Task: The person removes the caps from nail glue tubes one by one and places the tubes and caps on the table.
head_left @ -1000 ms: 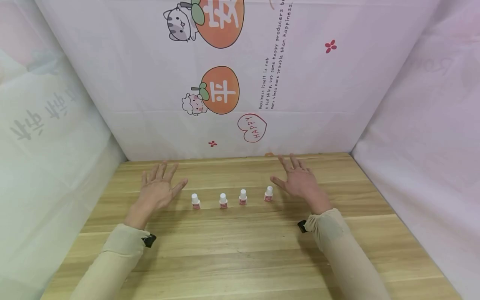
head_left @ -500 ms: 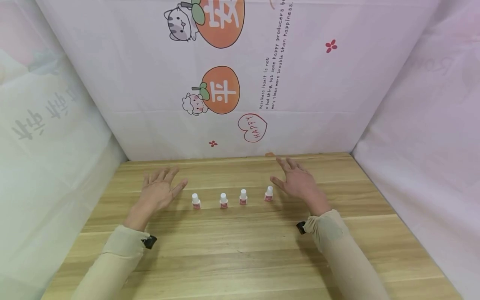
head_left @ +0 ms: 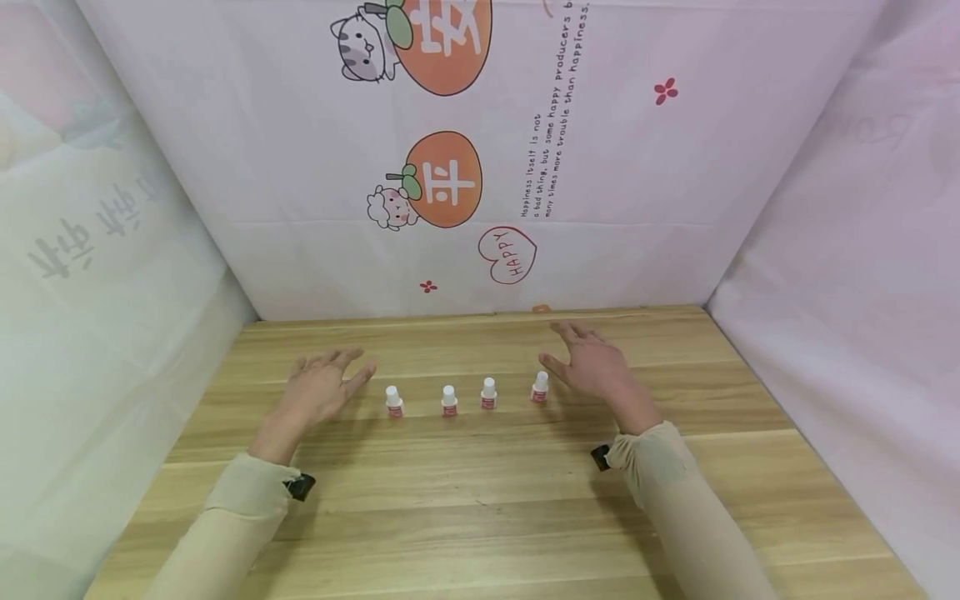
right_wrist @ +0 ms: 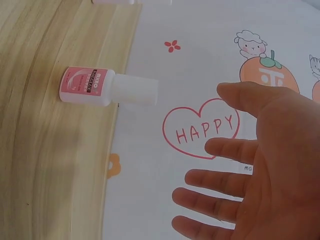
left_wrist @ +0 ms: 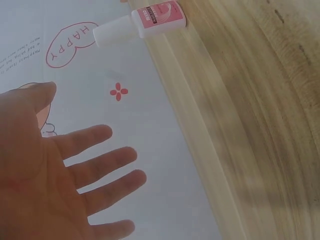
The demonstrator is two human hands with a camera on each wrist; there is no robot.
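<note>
Several small white nail glue bottles with pink labels and white caps stand upright in a row on the wooden table. My left hand [head_left: 315, 390] is just left of the leftmost bottle [head_left: 394, 403], apart from it, fingers spread and holding nothing. To the right of the rightmost bottle [head_left: 540, 388], my right hand [head_left: 598, 367] hovers with thumb and fingers apart, also holding nothing. Between these two stand more bottles, among them a middle-left bottle [head_left: 449, 402] and a middle-right bottle [head_left: 489, 395]. The right wrist view shows a bottle's label [right_wrist: 85, 85] reading nail glue.
A wooden table [head_left: 465, 517] runs toward me from a white printed cloth [head_left: 315, 267] at its back edge. White cloth walls rise on the left [head_left: 135, 333] and right [head_left: 847, 333]. A black strap [head_left: 301, 487] shows at the left cuff, another [head_left: 601, 457] at the right.
The fingers of both hands have come down and drawn back from the table's far edge, a little nearer to me. The bottles stay where they were.
</note>
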